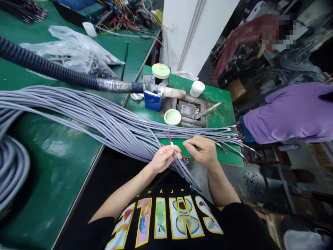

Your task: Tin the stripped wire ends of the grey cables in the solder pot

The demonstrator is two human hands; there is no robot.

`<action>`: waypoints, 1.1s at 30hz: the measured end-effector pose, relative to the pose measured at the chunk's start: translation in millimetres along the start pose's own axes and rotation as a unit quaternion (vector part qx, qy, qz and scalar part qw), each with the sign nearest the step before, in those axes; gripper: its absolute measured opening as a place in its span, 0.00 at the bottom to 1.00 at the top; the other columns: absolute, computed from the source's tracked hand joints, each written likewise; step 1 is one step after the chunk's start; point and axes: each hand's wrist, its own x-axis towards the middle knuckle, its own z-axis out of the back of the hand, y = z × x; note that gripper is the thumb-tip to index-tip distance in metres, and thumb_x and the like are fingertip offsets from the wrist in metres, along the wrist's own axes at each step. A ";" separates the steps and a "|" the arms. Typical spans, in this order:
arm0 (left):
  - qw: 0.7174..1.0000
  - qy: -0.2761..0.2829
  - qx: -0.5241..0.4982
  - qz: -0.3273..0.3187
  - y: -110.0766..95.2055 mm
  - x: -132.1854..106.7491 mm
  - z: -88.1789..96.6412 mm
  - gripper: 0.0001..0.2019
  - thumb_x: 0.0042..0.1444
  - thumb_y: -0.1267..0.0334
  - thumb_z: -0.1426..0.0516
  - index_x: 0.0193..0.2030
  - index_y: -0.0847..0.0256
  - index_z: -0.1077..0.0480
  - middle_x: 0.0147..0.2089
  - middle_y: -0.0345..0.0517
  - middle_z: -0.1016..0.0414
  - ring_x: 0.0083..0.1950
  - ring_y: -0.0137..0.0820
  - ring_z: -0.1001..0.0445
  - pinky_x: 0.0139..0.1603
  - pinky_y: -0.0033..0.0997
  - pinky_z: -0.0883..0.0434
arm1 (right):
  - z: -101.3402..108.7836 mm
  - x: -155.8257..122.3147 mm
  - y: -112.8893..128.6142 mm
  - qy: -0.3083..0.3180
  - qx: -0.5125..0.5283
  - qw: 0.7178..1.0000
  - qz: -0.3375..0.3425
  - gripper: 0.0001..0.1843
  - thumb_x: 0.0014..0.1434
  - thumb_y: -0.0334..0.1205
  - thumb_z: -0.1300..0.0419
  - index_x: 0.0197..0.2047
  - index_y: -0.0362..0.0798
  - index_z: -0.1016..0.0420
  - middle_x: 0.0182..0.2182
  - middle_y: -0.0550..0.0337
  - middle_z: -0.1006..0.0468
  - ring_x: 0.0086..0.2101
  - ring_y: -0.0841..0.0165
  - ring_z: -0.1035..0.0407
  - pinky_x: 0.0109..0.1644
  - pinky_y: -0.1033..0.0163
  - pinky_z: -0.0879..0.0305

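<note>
- Cable (180,161) sits at the centre of the frame, just below the middle, its end tipped up in front of the near edge of the tabletop (220,104).
- Left hand (163,159): its grip is pinched on the cable just below a white band (172,144), with thin coloured wires (168,134) fanning out above.
- Right hand (204,149): apart from the cable, thumb and forefinger curled almost together; I cannot tell whether this grip has hold of anything.
- The step in hand appears to be handling the loose wires at that end. The next move probably calls for a steady left pinch and fine right fingertips.
- Bundle (104,121): grey cables sweep from the left edge of the frame past both hands.
- Pot (185,121), right of upper centre: a shiny silvery surface inside, a scraper (209,109) across one side.
- Dish (172,117) beside it: pale green, shallow, contents unclear.
- Green-lidded tub (160,71) and white tub (197,89): contents hidden.
- Bag (75,48), upper left: clear plastic, holding greyish pieces too blurred to identify.
</note>
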 end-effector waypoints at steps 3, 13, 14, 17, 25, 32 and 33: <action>1.000 0.019 -0.020 0.014 0.5 -0.6 2.5 0.16 0.48 0.51 0.36 0.31 0.65 0.26 0.24 0.43 0.28 0.29 0.28 0.29 0.36 0.31 0.32 | -3.6 0.0 0.2 0.001 0.012 1.000 0.010 0.08 0.58 0.33 0.41 0.29 0.48 0.23 0.24 0.61 0.22 0.24 0.73 0.32 0.31 0.66 0.36; 0.998 0.001 -0.059 0.023 -2.6 0.7 3.9 0.15 0.47 0.52 0.35 0.30 0.64 0.26 0.23 0.42 0.27 0.29 0.29 0.28 0.38 0.32 0.32 | -4.0 -6.8 -6.8 0.030 0.040 0.991 0.124 0.13 0.58 0.30 0.44 0.44 0.50 0.25 0.33 0.57 0.22 0.36 0.67 0.29 0.42 0.57 0.32; 0.998 -0.007 -0.060 0.023 -3.4 1.2 3.1 0.15 0.46 0.52 0.35 0.30 0.64 0.26 0.23 0.42 0.27 0.29 0.29 0.28 0.38 0.31 0.32 | -3.7 -8.7 -7.7 0.043 0.040 0.989 0.135 0.15 0.58 0.29 0.45 0.46 0.52 0.25 0.36 0.56 0.22 0.38 0.66 0.29 0.43 0.56 0.31; 0.998 -0.025 -0.062 0.014 -5.5 3.2 -0.2 0.15 0.46 0.52 0.34 0.29 0.64 0.26 0.26 0.42 0.27 0.30 0.27 0.29 0.39 0.30 0.31 | -4.2 -13.9 -10.4 0.066 0.024 0.983 0.170 0.19 0.58 0.28 0.48 0.49 0.55 0.27 0.45 0.55 0.23 0.46 0.64 0.31 0.49 0.52 0.31; 0.996 -0.065 -0.054 -0.009 -4.9 8.3 -8.3 0.16 0.45 0.52 0.34 0.27 0.66 0.26 0.26 0.42 0.28 0.28 0.24 0.31 0.32 0.25 0.32 | -12.9 -21.3 -24.5 0.048 -0.040 0.979 0.192 0.19 0.57 0.30 0.42 0.51 0.57 0.27 0.52 0.55 0.26 0.54 0.62 0.36 0.54 0.51 0.32; 0.998 -0.045 -0.029 -0.013 -2.9 9.2 -11.6 0.17 0.47 0.50 0.36 0.33 0.64 0.25 0.27 0.42 0.27 0.26 0.25 0.31 0.29 0.26 0.32 | -20.6 -24.3 -32.0 -0.004 -0.010 0.985 0.175 0.14 0.59 0.39 0.41 0.50 0.57 0.26 0.52 0.55 0.26 0.54 0.61 0.34 0.53 0.51 0.30; 0.999 -0.027 0.004 -0.025 -4.5 8.9 -11.1 0.18 0.48 0.49 0.37 0.37 0.64 0.25 0.30 0.43 0.26 0.29 0.26 0.29 0.32 0.27 0.31 | -19.8 -21.7 -32.2 -0.030 0.006 0.985 0.170 0.13 0.60 0.40 0.42 0.49 0.57 0.26 0.51 0.55 0.25 0.53 0.61 0.33 0.52 0.50 0.30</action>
